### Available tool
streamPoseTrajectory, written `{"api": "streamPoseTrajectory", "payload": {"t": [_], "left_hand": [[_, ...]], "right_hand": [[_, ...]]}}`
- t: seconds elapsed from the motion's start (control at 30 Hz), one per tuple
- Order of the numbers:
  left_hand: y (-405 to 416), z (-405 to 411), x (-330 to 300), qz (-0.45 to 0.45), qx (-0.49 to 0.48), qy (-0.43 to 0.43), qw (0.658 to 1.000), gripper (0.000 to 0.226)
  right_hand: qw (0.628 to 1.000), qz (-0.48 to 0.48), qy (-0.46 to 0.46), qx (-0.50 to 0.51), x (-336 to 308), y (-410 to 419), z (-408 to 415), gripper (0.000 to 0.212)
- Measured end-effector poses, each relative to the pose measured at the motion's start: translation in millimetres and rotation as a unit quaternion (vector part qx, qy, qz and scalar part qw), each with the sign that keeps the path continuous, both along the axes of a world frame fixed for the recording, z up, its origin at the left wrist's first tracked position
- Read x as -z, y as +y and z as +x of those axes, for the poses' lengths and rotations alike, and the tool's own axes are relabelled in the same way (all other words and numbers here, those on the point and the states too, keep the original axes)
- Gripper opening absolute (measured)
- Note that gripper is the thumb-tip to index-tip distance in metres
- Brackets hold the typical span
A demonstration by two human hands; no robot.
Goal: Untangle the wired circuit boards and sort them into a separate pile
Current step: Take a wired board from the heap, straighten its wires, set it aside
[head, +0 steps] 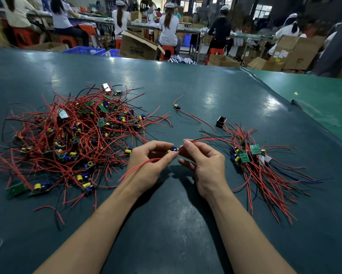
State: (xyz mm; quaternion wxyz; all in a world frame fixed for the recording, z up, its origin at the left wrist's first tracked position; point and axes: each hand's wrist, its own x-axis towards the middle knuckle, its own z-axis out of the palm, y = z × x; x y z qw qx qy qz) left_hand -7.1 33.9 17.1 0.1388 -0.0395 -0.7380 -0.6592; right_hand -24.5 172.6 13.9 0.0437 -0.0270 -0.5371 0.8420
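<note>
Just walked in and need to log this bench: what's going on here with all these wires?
A person is sorting wired circuit boards on a green table. The left hand pinches one small board, and the right hand grips its red and black wires. A big tangled pile lies on the left and a smaller, tidier sorted pile on the right. One lone board lies between them, farther back.

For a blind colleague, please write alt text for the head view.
Both hands hold one small wired circuit board above a green table, left hand pinching the board, right hand its wires. A large tangled heap lies left, a smaller sorted pile right.
</note>
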Motion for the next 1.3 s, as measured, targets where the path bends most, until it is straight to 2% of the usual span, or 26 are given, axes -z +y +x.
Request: {"api": "streamPoseTrajectory", "payload": {"t": [0.3,0.53,0.73,0.8,0.87,0.93,1.0,1.1,1.17,1.23,1.3], "left_hand": [[1,5,-3,-0.01,-0.058,0.097,0.994,0.02],[-1,6,-5,-0.011,-0.055,0.112,0.992,0.02],[1,7,-8,0.019,-0.036,0.098,0.994,0.022],[-2,7,-9,0.049,-0.039,0.081,0.995,0.021],[-11,4,-9,0.135,-0.056,0.047,0.988,0.022],[-17,1,-11,0.238,-0.047,-0.005,0.97,0.025],[-15,0,-13,0.314,0.018,-0.053,0.948,0.031],[-12,0,-14,0.385,0.112,-0.111,0.909,0.042],[-16,-1,-14,0.422,0.133,-0.137,0.886,0.036],[-19,-1,-16,0.453,0.138,-0.14,0.87,0.032],[-19,0,-17,0.48,0.143,-0.136,0.855,0.039]], "right_hand": [[0.991,0.058,-0.008,0.121,-1,7,-6,0.014],[0.973,0.012,-0.026,0.227,-2,25,-12,0.015],[0.961,-0.02,-0.03,0.275,0,28,-12,0.016],[0.953,-0.058,-0.037,0.297,-1,32,-12,0.017],[0.948,-0.089,-0.039,0.302,-3,38,-13,0.019],[0.962,-0.046,-0.036,0.265,-4,36,-13,0.018],[0.98,-0.013,-0.027,0.199,-4,26,-9,0.016],[0.995,-0.057,-0.055,0.06,-8,17,-6,0.015],[0.993,-0.075,-0.081,-0.032,-10,19,-3,0.019],[0.989,-0.078,-0.09,-0.083,-10,21,-2,0.026],[0.988,-0.07,-0.088,-0.101,-10,23,-1,0.026]]}}
